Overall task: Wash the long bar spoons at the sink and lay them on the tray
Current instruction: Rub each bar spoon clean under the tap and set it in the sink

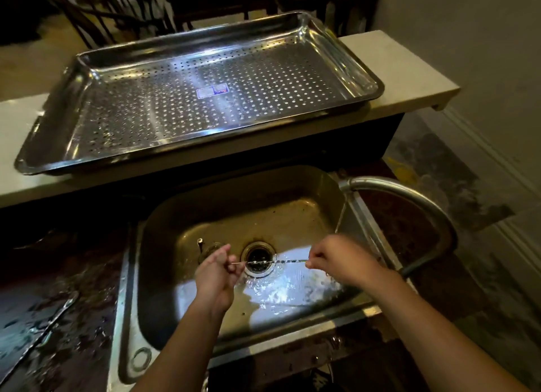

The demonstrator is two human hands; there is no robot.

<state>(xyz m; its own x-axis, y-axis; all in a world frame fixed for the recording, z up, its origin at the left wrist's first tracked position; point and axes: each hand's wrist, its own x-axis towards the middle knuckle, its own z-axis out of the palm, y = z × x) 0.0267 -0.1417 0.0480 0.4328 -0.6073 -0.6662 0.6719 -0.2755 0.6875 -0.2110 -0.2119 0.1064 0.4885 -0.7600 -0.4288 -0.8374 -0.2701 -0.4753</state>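
Here left hand (218, 270) and right hand (336, 259) pinch a bar spoon (275, 262) over the drain (259, 257), faucet (409, 195) alongside

Bar spoon (275, 262): thin, silvery, twisted stem; held level and crosswise just above the drain (259, 257), ends pinched in left hand (218, 271) and right hand (336, 259); bowl hidden. Sink (234, 210): steel basin, dull and stained, floor wet at near side. Tray (164, 104): large, shiny, perforated steel, sticker (211, 92) at centre, flat on pale ledge (409, 78) behind sink.
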